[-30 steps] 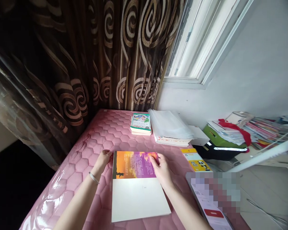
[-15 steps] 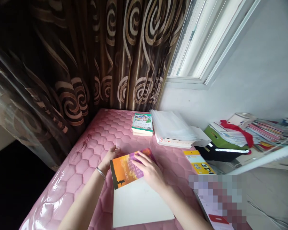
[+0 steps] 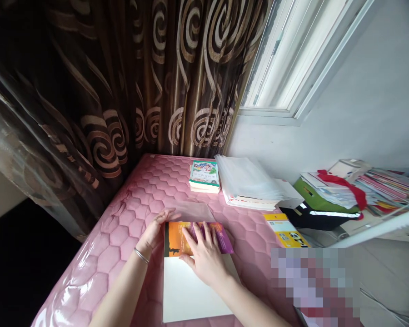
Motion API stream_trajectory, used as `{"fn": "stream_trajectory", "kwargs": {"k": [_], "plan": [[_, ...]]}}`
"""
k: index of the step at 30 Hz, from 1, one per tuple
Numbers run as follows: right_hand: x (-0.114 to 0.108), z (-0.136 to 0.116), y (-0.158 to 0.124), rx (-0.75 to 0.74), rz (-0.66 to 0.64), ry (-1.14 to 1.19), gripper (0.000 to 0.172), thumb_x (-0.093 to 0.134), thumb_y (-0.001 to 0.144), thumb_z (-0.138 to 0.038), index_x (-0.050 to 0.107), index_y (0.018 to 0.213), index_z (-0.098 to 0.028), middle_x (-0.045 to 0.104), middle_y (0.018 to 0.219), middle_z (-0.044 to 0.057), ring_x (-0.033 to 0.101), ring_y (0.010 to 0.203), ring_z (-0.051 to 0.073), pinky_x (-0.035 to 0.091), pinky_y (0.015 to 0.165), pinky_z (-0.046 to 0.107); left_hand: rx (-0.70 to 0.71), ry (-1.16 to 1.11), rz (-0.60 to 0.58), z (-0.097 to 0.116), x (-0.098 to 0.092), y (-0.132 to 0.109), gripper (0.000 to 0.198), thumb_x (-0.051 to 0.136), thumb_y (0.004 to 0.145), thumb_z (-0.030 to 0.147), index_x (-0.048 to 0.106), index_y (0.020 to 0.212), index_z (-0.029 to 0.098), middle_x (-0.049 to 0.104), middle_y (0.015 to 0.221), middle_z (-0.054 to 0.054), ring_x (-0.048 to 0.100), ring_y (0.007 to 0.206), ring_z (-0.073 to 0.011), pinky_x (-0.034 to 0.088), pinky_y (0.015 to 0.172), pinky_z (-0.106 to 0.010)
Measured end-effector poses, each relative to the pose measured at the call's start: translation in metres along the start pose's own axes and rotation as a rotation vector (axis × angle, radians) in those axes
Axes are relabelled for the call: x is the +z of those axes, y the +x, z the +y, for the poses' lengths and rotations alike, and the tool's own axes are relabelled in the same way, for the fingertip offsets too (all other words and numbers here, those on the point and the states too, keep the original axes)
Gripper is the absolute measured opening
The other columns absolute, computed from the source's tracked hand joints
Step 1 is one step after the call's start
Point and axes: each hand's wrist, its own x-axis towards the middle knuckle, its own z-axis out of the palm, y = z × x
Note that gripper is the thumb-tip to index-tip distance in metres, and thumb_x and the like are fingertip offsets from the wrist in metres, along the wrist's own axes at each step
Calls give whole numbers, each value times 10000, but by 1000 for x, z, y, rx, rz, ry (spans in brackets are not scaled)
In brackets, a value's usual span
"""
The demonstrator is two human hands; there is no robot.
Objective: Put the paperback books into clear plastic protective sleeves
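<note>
My right hand (image 3: pixel 206 259) lies flat with spread fingers on an orange-and-purple printed book (image 3: pixel 180 236). That book rests crosswise over the far part of a large white sheet or board (image 3: pixel 196 290); I cannot tell which. Beyond its far edge a clear plastic sheet (image 3: pixel 194 210) shows on the pink quilted mattress (image 3: pixel 122 240). At the book's left corner is my left hand (image 3: pixel 156 229), its fingers stretched out over the near left part of the plastic. A silver bangle circles the left wrist. Whether the left fingertips touch the plastic is unclear.
Farther back stand a small stack of books (image 3: pixel 204 175) and a paper pile topped with clear plastic sleeves (image 3: pixel 247 177). A yellow panda-printed item (image 3: pixel 286 230) lies at the right edge. Patterned curtains (image 3: pixel 177 91) hang behind; a green box of papers (image 3: pixel 313 200) is at right.
The orange-and-purple book has turned from a slant to nearly straight across the white piece. My right hand has spread flatter on it, my left fingers have straightened, and clear plastic now shows beyond.
</note>
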Motion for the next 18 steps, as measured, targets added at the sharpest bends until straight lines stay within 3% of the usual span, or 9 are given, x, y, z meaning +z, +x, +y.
{"fn": "stream_trajectory", "kwargs": {"k": [4, 9, 18], "plan": [[8, -8, 3, 105, 46, -47, 665, 545, 877, -540, 402, 1468, -271, 395, 1509, 168, 382, 1307, 498, 277, 1022, 705, -19, 3, -6, -2, 2, -7, 552, 718, 753, 255, 537, 1266, 159, 728, 1013, -88, 676, 966, -221, 507, 866, -337], [10, -9, 6, 95, 70, -72, 674, 532, 877, -560, 396, 1471, -272, 404, 1510, 144, 360, 1324, 498, 270, 1033, 698, -11, 22, 28, -4, 6, -16, 730, 780, 687, 214, 495, 1360, 208, 688, 856, 1, 667, 760, -142, 515, 736, -251], [17, -8, 7, 89, 66, -66, 647, 474, 906, -566, 334, 1491, -328, 336, 1557, 86, 281, 1394, 448, 214, 1084, 655, 64, 101, 18, -9, 14, -19, 768, 767, 702, 234, 462, 1405, 205, 707, 1054, -78, 683, 915, -223, 517, 804, -304]]}}
